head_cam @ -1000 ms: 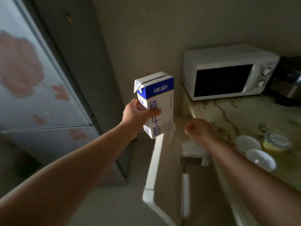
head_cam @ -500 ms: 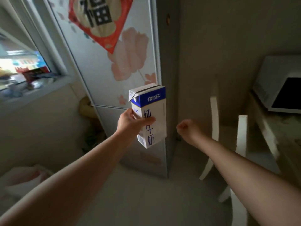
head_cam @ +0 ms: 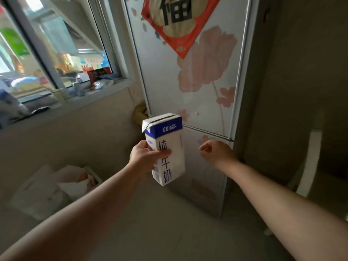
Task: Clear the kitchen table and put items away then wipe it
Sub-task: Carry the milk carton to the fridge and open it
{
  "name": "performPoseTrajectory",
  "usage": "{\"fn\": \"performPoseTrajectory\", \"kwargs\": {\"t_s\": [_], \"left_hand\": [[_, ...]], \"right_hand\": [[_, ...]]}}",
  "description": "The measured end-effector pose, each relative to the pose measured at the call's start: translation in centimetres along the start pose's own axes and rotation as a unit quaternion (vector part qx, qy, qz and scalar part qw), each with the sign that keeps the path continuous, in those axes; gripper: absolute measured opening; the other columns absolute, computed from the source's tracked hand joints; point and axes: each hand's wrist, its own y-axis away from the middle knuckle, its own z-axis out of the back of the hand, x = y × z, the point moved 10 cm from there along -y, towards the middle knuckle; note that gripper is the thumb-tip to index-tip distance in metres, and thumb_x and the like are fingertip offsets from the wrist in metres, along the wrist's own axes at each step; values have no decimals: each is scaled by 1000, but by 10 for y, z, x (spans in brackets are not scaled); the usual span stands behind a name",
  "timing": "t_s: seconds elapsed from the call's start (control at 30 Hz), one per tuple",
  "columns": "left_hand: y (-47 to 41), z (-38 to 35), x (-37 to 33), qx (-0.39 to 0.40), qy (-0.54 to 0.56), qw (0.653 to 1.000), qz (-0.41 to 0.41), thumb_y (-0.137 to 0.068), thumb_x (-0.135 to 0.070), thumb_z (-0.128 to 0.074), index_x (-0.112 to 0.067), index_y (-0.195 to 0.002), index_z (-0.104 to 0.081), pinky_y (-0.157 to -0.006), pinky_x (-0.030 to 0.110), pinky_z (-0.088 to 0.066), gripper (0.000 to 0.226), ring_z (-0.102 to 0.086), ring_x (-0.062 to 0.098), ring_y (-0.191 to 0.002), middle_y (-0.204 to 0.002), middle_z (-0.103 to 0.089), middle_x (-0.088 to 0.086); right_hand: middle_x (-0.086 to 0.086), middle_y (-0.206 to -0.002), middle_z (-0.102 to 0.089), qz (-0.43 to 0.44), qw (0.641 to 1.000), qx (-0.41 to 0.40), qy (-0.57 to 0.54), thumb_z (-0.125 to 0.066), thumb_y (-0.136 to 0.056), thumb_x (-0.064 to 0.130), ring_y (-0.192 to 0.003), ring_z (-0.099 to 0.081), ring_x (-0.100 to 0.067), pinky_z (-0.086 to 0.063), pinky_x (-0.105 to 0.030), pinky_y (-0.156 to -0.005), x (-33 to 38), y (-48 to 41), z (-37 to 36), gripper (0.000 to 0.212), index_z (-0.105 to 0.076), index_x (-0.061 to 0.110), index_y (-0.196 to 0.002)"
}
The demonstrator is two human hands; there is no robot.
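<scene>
My left hand [head_cam: 144,157] grips a white and blue milk carton [head_cam: 167,146] upright, thumb across its front, in front of the fridge. The fridge [head_cam: 190,95] is tall and pale with a pink flower print and a red paper decoration; both doors are closed. My right hand [head_cam: 216,152] is raised close to the fridge, just below the seam between the upper and lower door, fingers curled into a fist with nothing in it.
A window with a cluttered sill [head_cam: 75,87] is on the left. White plastic bags [head_cam: 56,185] lie on the floor below it. A white chair [head_cam: 308,162] stands at the right, beside the fridge.
My view has swung left from the microwave counter to face the fridge, now much closer. Both hands keep their pose; the carton stays in my left hand.
</scene>
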Motion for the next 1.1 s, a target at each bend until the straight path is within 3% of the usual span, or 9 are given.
{"fn": "performPoseTrajectory", "kwargs": {"t_s": [0.17, 0.27, 0.47, 0.7, 0.97, 1.1], "left_hand": [[-33, 12, -1, -37, -4, 999, 17, -57, -16, -91, -16, -98, -61, -78, 50, -59, 51, -70, 23, -87, -96, -72, 3], [-50, 19, -3, -58, 6, 998, 27, -57, -17, -91, -16, -99, -60, -79, 50, -58, 52, -70, 24, -90, -97, -72, 2], [-80, 40, -4, -92, 71, 993, 38, -61, -9, -88, -11, -105, -59, -77, 51, -59, 52, -70, 25, -89, -98, -72, 5], [-129, 82, -2, -105, 80, 991, 19, -57, -13, -90, -13, -101, -61, -78, 49, -59, 53, -71, 24, -87, -97, -73, 4], [-226, 156, -13, -75, 68, 995, -1, -55, -14, -91, -14, -100, -62, -76, 48, -60, 53, -71, 23, -85, -95, -73, 2], [-273, 194, -24, -60, 64, 996, -15, -56, -14, -91, -13, -101, -63, -76, 45, -60, 53, -71, 22, -85, -95, -73, 3]], "right_hand": [[5, -102, -70, 20, 999, 30, 1, -63, -88, 29, -94, -64, -14, -51, -27, -84, 17, -49, -11, 4, -62, 33, -88], [3, -98, -68, 28, 998, 47, -26, -61, -91, 22, -88, -62, -14, -48, -23, -72, 31, -77, -13, 11, -61, 31, -83], [-3, -103, -70, 86, 994, 71, -2, -61, -91, 21, -96, -63, -20, -42, -23, -77, 72, -117, -28, 4, -62, 23, -95], [-1, -99, -70, 71, 997, 40, -13, -61, -87, 18, -89, -63, -18, -41, -21, -73, 112, -165, -49, 13, -68, 20, -99], [0, -109, -69, 38, 999, -26, 27, -56, -86, 20, -101, -61, -23, -43, -25, -78, 185, -239, -93, 18, -65, 25, -101], [-3, -140, -51, 103, 971, -84, 198, -51, -91, 25, -135, -37, -24, -36, -36, -102, 234, -263, -111, 39, -53, 22, -130]]}}
